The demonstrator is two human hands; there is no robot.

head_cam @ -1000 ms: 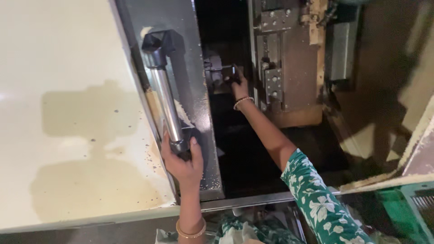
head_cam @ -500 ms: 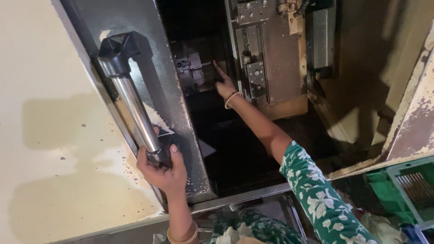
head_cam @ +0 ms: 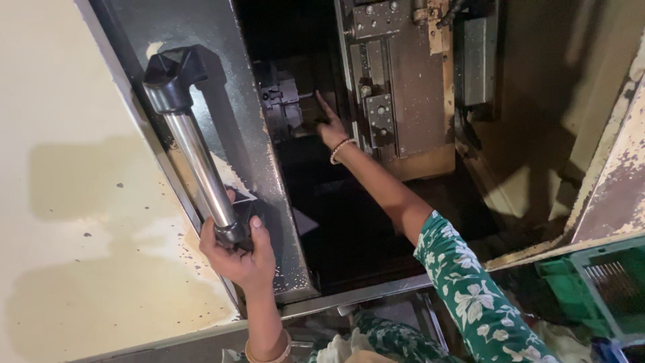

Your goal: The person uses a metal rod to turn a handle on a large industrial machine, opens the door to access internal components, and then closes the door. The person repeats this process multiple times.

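Observation:
My left hand (head_cam: 238,254) grips the lower end of a long steel door handle (head_cam: 196,158) with black end brackets, fixed to the grey sliding door (head_cam: 269,168) of a machine. My right hand (head_cam: 329,128) reaches deep into the dark machine chamber, index finger extended up beside the chuck (head_cam: 282,107) on the left wall. Whether it holds a small part is hidden in the dark. A bangle sits on each wrist; the right sleeve is green with white flowers.
A cream machine panel (head_cam: 80,202) with chipped paint fills the left. A grey tool block with bolts (head_cam: 383,87) stands right of my right hand. A green plastic crate (head_cam: 605,282) sits at the lower right, by a worn cream frame edge (head_cam: 611,175).
The view has shifted, so the door and handle sit further right and lower. My right hand has moved off the chuck and now points a finger up. My left hand keeps its grip.

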